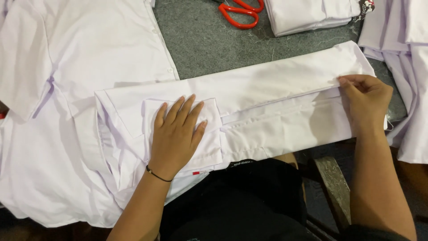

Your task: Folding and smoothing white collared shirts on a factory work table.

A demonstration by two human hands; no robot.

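Head view: left hand (177,134) flat, open on white shirt (267,107) pocket, right hand (366,100) pinching folded edge; red scissors (240,11) well apart on grey table (214,44).

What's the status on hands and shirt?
Left hand flat on the folded white shirt, pinning its pocket. Right hand pinching the fold's right end. Red scissors lie beyond, apart from both.

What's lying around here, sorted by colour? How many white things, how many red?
White, 5: the folded shirt under both hands, the spread shirt at left, the folded stack at top, the garments at right, the pocket piece under the left hand.
Red, 1: scissors.
Total: 6.
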